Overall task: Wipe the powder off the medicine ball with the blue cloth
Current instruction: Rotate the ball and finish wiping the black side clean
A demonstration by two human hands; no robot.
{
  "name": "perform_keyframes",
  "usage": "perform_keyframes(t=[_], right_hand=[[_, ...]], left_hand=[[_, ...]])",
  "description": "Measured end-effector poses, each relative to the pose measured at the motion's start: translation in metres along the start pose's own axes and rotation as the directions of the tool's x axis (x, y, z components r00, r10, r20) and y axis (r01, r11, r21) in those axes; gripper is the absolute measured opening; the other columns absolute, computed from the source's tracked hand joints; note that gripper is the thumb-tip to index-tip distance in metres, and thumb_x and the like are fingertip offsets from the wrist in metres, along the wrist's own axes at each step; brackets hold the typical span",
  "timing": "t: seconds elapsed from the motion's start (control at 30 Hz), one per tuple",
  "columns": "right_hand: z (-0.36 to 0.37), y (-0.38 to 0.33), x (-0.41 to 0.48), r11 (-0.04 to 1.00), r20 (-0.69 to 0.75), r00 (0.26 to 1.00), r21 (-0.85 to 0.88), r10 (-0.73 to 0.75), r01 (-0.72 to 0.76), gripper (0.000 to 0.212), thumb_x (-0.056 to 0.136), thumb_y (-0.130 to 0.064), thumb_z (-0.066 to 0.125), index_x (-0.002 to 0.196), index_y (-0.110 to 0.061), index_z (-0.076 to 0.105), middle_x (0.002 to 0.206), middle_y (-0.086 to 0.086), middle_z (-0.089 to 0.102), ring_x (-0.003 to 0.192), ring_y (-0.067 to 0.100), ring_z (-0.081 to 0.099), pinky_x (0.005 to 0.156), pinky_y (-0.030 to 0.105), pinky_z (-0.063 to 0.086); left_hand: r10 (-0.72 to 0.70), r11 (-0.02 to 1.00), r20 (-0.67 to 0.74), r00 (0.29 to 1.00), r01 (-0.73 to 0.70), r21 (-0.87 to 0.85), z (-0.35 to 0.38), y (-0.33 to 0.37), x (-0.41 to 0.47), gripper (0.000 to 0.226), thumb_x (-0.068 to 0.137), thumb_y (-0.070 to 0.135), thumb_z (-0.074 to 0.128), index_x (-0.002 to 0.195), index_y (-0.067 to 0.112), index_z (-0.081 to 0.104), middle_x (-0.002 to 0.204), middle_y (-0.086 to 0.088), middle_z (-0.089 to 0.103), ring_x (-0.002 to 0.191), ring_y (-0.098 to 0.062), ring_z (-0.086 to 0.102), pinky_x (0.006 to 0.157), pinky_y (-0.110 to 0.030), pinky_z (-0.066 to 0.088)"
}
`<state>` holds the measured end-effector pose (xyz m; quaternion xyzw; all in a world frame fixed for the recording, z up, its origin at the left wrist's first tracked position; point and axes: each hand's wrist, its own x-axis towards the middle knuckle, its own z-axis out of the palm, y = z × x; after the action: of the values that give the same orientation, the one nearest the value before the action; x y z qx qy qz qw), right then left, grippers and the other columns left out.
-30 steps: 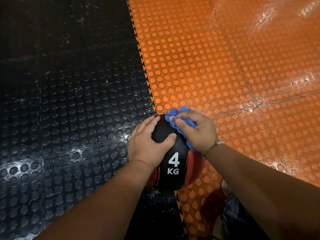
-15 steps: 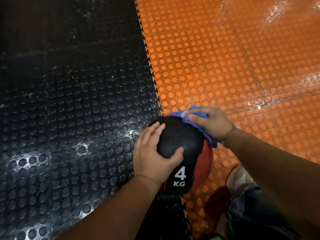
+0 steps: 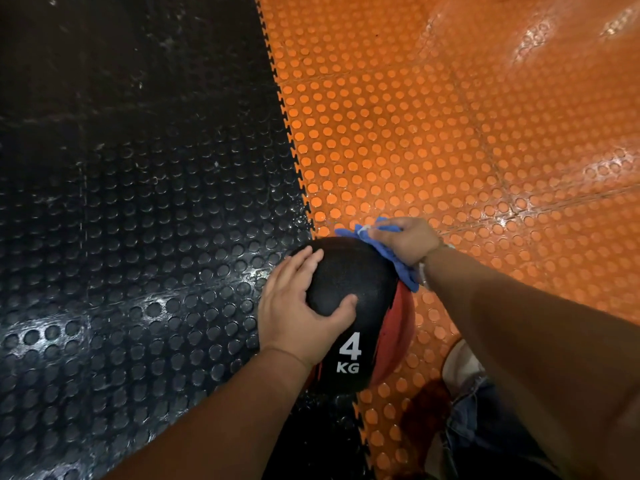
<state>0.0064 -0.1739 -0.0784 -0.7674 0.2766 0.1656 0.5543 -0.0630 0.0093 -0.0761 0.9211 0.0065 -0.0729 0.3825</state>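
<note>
A black and red medicine ball (image 3: 349,278) marked "4 KG" sits on the floor where the black and orange mats meet. My left hand (image 3: 298,306) lies on its left side, fingers spread over the top and thumb across the front. My right hand (image 3: 407,239) grips a crumpled blue cloth (image 3: 398,263) and presses it against the ball's far right side. The cloth trails down along the ball's right edge. No powder is plain on the visible black surface.
Studded black floor mats (image 3: 138,237) lie to the left and studded orange mats (image 3: 450,133) to the right, joined by a toothed seam. My knee in frayed jeans (image 3: 485,417) is at the lower right beside the ball.
My right hand has slid the cloth from the top of the ball over to its far right side. The left hand keeps its hold. The camera has moved closer.
</note>
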Motion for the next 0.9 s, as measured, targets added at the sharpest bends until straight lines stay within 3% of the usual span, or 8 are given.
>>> perform_keyframes(t=[0.1,0.2,0.3,0.4,0.6,0.7,0.8,0.9], right_hand=[[0.003,-0.004,-0.02,0.964,0.076,0.975,0.186,-0.209,0.192,0.009,0.081,-0.011,0.069,0.078,-0.02,0.069,0.082,-0.003,0.07,0.076,0.01,0.064,0.075,0.027,0.051],[0.012,0.01,-0.04,0.939,0.143,0.928,0.07,-0.345,0.338,0.018,0.08,-0.01,0.069,0.08,-0.028,0.068,0.084,-0.012,0.069,0.083,0.004,0.061,0.08,0.02,0.049],[-0.004,0.027,-0.021,0.982,0.006,0.998,0.176,-0.064,0.062,0.007,0.086,-0.018,0.064,0.082,-0.021,0.068,0.078,-0.003,0.067,0.071,0.009,0.062,0.074,0.03,0.047],[-0.019,0.02,-0.004,0.966,0.145,0.97,0.142,0.195,-0.215,0.015,0.089,-0.024,0.06,0.089,-0.01,0.065,0.082,0.012,0.066,0.074,0.024,0.061,0.079,0.041,0.048],[-0.041,0.023,0.004,0.799,-0.024,0.958,0.558,0.285,-0.224,0.017,0.085,-0.027,0.064,0.078,-0.011,0.065,0.077,0.009,0.064,0.067,0.024,0.059,0.068,0.037,0.049],[-0.041,0.035,0.004,0.833,-0.178,0.92,0.509,0.349,-0.217,0.021,0.077,-0.034,0.067,0.07,-0.015,0.064,0.079,0.006,0.063,0.077,0.026,0.06,0.082,0.042,0.05],[-0.009,0.029,-0.019,0.956,-0.276,0.947,0.281,0.166,-0.086,0.018,0.078,-0.042,0.06,0.073,-0.027,0.068,0.085,0.001,0.067,0.09,0.026,0.063,0.089,0.044,0.051],[0.03,0.019,-0.054,0.916,-0.203,0.908,0.093,-0.365,0.389,0.013,0.079,-0.041,0.06,0.086,-0.045,0.071,0.089,-0.015,0.065,0.093,0.012,0.06,0.088,0.032,0.048]], left_hand=[[0.011,0.999,-0.044,0.999,-0.012,-0.03,-0.001,-0.005,-0.003,0.076,0.061,0.061,0.052,0.129,0.027,0.057,0.137,0.013,0.05,0.129,-0.013,0.043,0.111,-0.032,0.03],[-0.005,1.0,-0.017,1.0,0.005,-0.013,-0.001,-0.009,0.005,0.078,0.061,0.064,0.049,0.13,0.028,0.057,0.138,0.012,0.05,0.128,-0.011,0.043,0.111,-0.028,0.028],[-0.02,1.0,0.043,0.999,0.021,-0.014,-0.005,-0.001,0.011,0.082,0.059,0.069,0.044,0.132,0.034,0.052,0.141,0.018,0.045,0.131,-0.007,0.036,0.114,-0.03,0.025],[-0.069,0.993,0.046,0.997,0.073,-0.096,-0.007,-0.008,0.015,0.08,0.059,0.068,0.047,0.131,0.035,0.053,0.138,0.02,0.045,0.13,-0.003,0.037,0.113,-0.028,0.027],[-0.209,0.972,-0.006,0.978,0.207,-0.113,-0.034,-0.024,0.033,0.068,0.067,0.05,0.049,0.131,0.028,0.055,0.143,0.007,0.046,0.131,-0.012,0.04,0.113,-0.034,0.028],[0.033,0.991,0.086,0.996,-0.044,0.127,-0.036,-0.009,0.042,0.069,0.071,0.062,0.038,0.134,0.038,0.05,0.149,0.011,0.037,0.138,-0.017,0.031,0.115,-0.042,0.023],[0.024,0.979,0.139,0.99,-0.051,0.2,-0.038,-0.008,0.05,0.075,0.066,0.075,0.028,0.133,0.046,0.048,0.149,0.014,0.036,0.139,-0.018,0.028,0.116,-0.04,0.02],[-0.023,0.993,0.111,0.994,0.01,0.118,-0.045,-0.018,0.058,0.076,0.063,0.074,0.035,0.13,0.044,0.051,0.146,0.012,0.041,0.136,-0.014,0.033,0.115,-0.036,0.023]])
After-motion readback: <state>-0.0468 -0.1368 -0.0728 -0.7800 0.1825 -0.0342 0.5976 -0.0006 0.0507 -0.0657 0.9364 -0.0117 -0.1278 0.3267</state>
